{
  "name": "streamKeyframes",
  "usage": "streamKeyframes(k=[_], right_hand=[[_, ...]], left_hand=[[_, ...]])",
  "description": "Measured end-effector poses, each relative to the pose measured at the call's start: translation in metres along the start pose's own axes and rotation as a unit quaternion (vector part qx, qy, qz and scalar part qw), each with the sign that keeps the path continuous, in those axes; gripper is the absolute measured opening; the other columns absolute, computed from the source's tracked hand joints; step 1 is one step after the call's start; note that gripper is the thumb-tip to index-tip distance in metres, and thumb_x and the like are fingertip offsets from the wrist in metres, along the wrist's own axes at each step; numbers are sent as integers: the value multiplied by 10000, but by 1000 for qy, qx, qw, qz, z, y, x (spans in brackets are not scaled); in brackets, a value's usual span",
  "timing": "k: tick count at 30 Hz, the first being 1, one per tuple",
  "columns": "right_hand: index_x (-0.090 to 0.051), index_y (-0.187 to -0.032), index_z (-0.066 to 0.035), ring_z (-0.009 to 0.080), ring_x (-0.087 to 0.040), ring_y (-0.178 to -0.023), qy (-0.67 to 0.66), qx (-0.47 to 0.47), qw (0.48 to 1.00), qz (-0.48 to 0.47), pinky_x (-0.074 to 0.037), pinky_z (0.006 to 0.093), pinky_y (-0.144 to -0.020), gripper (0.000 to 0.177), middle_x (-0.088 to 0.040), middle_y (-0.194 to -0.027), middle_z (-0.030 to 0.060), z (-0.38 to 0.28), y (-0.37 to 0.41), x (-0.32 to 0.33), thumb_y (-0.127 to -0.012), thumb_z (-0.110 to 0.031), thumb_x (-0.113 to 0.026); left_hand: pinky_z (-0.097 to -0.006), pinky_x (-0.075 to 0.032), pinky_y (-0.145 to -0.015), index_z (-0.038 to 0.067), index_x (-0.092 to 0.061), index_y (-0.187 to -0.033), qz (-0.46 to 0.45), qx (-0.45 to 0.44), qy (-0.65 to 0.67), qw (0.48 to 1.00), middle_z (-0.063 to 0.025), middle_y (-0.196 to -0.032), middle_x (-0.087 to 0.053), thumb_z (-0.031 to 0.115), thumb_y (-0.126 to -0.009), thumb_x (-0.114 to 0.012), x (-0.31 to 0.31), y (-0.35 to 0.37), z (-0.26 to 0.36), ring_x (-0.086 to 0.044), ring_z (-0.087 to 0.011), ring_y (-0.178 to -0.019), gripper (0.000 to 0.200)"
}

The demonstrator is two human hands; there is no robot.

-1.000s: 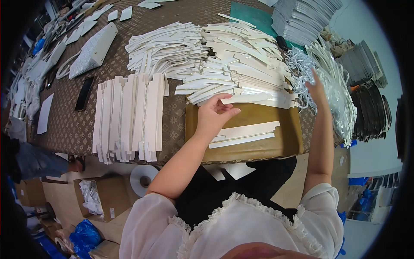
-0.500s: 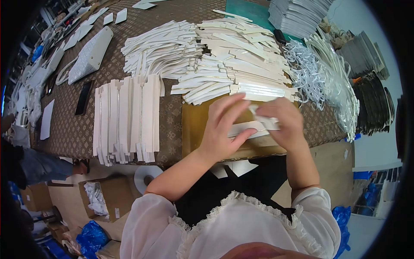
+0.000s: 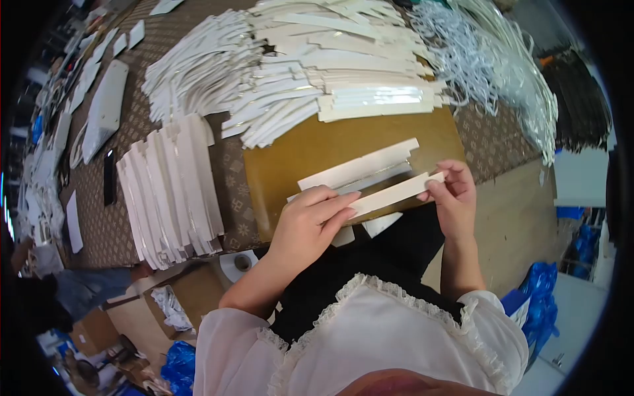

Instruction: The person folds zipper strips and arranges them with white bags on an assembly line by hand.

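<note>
Left hand: yours (image 3: 310,224) pinched the left end of a strip (image 3: 393,196) between thumb and fingers, a narrow grip.
Right hand: yours (image 3: 452,195) held the strip's right end, thumb against bent fingers, the grip also narrow.
Strip: it was pale and flat, stretched between your hands over the near part of the mat (image 3: 274,175), its right end farther from you than its left; you could not tell whether it touched the mat.
Zip piece: this pale band (image 3: 360,165), metal teeth along its near side, lay on the mat just beyond the strip, slanting much the same way.
Far heap: many pale strips (image 3: 356,46) lay overlapped past the mat, glossy ones on the near side.
White heap: more bands (image 3: 201,66) fanned out to the far left.
Left stack: zip bands (image 3: 172,188) lay side by side on the patterned cloth (image 3: 231,173), left of the mat.
Far left: a black slab (image 3: 109,175) lay near a white bag (image 3: 105,112).
Far right: white cords (image 3: 456,53) lay tangled beside the far heap.
</note>
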State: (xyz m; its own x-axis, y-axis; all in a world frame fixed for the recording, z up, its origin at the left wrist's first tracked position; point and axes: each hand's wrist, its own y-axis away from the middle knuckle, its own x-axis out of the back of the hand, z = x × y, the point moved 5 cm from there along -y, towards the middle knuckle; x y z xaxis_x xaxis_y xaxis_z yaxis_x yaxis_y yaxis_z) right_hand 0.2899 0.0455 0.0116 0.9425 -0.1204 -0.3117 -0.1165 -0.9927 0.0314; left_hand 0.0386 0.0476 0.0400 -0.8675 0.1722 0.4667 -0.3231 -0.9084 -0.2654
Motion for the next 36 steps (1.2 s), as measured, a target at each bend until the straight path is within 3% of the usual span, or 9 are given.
streamKeyframes(k=[3, 6, 10, 14, 17, 22, 25, 30, 36], right_hand=[[-597, -1017, 15, 166, -613, -787, 93, -17, 995, 35, -522, 264, -677, 157, -608, -936, 100, 11, 11, 18, -867, 55, -621], [-636, -949, 10, 168, -616, -807, 263, 20, 962, -73, -498, 255, -703, 96, -626, -910, 86, 15, 14, 29, -858, 39, -645], [-676, -887, -1, 167, -609, -801, 343, 66, 934, -80, -476, 272, -722, 62, -645, -871, 72, 0, 6, 26, -836, 34, -668], [-710, -908, -25, 178, -594, -796, 400, 93, 909, -73, -462, 291, -746, 111, -653, -844, 64, 1, -7, 29, -807, 19, -696], [-723, -932, -43, 185, -583, -806, 412, 90, 903, -77, -458, 292, -748, 145, -655, -844, 58, 3, -15, 31, -798, 10, -708], [-738, -951, -67, 189, -569, -823, 440, 84, 891, -77, -452, 292, -749, 180, -654, -840, 43, 11, -22, 34, -784, -2, -726], [-742, -948, -72, 188, -567, -816, 436, 83, 894, -69, -452, 294, -745, 181, -650, -834, 37, 13, -26, 35, -779, -7, -732], [-746, -949, -83, 186, -568, -816, 439, 71, 894, -62, -455, 295, -747, 191, -644, -826, 33, 14, -28, 34, -772, -12, -737], [-747, -951, -87, 188, -570, -817, 441, 62, 894, -56, -458, 295, -749, 196, -643, -827, 34, 14, -29, 32, -771, -10, -736]], left_hand=[[-326, -489, -634, 22, -686, -935, -27, 30, -10, 999, -85, -790, -611, 46, -805, -717, -12, 1, -5, -601, -228, -711, 136], [-292, -501, -638, 15, -694, -908, -40, 60, -12, 997, -83, -807, -634, 24, -790, -733, -23, -2, -9, -619, -192, -701, 124], [-293, -501, -643, 9, -692, -885, -30, 87, -21, 996, -93, -805, -645, 34, -780, -747, -32, -7, -15, -621, -193, -687, 121], [-336, -492, -625, 25, -671, -897, -48, 102, -23, 993, -101, -804, -639, 83, -794, -737, -35, -15, -19, -616, -262, -726, 135], [-284, -488, -631, 7, -691, -891, -38, 132, -44, 990, -102, -784, -651, 29, -776, -746, -33, -22, -20, -605, -190, -669, 129], [-279, -468, -637, 9, -695, -901, -62, 139, -55, 987, -95, -782, -646, 31, -776, -738, -35, -28, -26, -593, -189, -693, 134], [-284, -455, -656, 16, -705, -939, -69, 76, -97, 990, -90, -786, -646, 37, -770, -738, -36, -28, -30, -580, -193, -723, 173], [-287, -435, -650, 34, -717, -1014, -80, 86, -78, 990, -76, -765, -607, 18, -788, -710, -38, -30, -33, -546, -192, -715, 227], [-318, -434, -640, 113, -728, -1069, -122, 45, -87, 988, -56, -740, -521, -21, -788, -646, -40, -29, -33, -524, -213, -692, 322]])
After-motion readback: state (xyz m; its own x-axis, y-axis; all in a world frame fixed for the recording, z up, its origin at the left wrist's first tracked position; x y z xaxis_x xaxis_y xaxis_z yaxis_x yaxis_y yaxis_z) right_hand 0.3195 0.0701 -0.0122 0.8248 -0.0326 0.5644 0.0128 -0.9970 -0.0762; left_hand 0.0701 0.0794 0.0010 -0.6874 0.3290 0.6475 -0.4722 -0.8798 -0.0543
